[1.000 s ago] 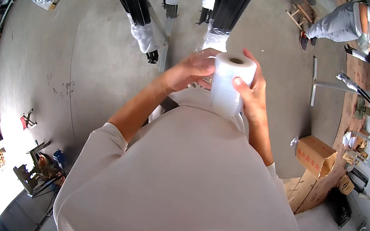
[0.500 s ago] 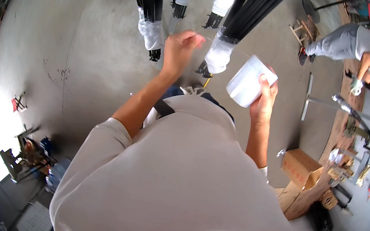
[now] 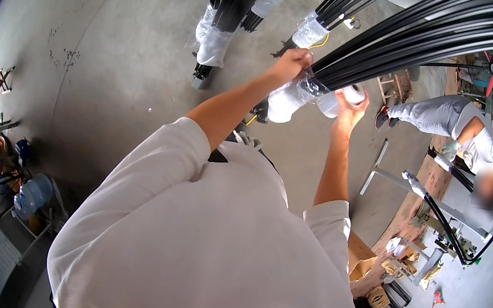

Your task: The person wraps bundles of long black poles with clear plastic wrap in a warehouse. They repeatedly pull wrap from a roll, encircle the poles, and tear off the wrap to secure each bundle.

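Observation:
A thick bundle of long black tubes [image 3: 393, 48] slants up to the right, its near end wrapped in clear stretch film [image 3: 283, 104]. My left hand [image 3: 294, 64] is at the bundle's left side, fingers closed on the edge of the film. On the other side, my right hand [image 3: 348, 110] grips a white roll of stretch film [image 3: 329, 104] close against the tubes. The roll is partly hidden by my fingers and the bundle. To the left stands another black tube bundle [image 3: 237, 1] with a film-wrapped end.
More wrapped bundles [image 3: 309, 32] stand farther off. At right a person [image 3: 453, 120] bends over black tubing near a grey metal frame [image 3: 406, 181]. A cardboard box [image 3: 361, 258] lies at lower right, a blue water bottle [image 3: 34, 195] at lower left.
My left hand has moved right and up against the large bundle. The roll in my right hand has come from beside the bundle to its wrapped part. The view has shifted right.

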`<state>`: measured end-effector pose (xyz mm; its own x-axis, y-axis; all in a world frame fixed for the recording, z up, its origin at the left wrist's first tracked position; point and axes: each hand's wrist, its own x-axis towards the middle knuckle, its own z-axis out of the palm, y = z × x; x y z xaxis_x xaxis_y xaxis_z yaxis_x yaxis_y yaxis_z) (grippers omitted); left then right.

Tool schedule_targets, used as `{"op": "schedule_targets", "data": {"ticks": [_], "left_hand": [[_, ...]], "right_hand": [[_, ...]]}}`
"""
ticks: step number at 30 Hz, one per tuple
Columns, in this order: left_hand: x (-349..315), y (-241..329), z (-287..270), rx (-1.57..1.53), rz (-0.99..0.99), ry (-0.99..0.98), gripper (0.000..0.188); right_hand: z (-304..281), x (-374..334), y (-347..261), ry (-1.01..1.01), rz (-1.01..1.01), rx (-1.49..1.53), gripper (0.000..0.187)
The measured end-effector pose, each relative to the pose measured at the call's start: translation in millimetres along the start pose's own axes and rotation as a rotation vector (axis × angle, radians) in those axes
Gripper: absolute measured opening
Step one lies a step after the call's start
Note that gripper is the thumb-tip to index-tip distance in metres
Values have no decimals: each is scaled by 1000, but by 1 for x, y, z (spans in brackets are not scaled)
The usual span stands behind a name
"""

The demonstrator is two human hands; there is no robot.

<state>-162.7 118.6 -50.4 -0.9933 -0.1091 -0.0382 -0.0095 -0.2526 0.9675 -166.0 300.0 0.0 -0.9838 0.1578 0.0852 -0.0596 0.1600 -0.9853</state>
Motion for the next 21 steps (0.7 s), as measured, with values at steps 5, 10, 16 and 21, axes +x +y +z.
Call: {"op": "schedule_targets", "data": {"ticks": [5,10,16,21], "left_hand": [[-22,20,-8,-35,-257,-212,13],[-39,18,-22,457,-140,-84,23],[-48,53,-24,1080,474,251,72],[-25,19,-21,68,134,-259,71]], "right_hand": [[24,13,21,-242,-46,240,69],[53,-18,3,-399,191,324,55],[63,-28,-9,-472,272,481,55],[50,-28,-7,-399,359,293,55]]}}
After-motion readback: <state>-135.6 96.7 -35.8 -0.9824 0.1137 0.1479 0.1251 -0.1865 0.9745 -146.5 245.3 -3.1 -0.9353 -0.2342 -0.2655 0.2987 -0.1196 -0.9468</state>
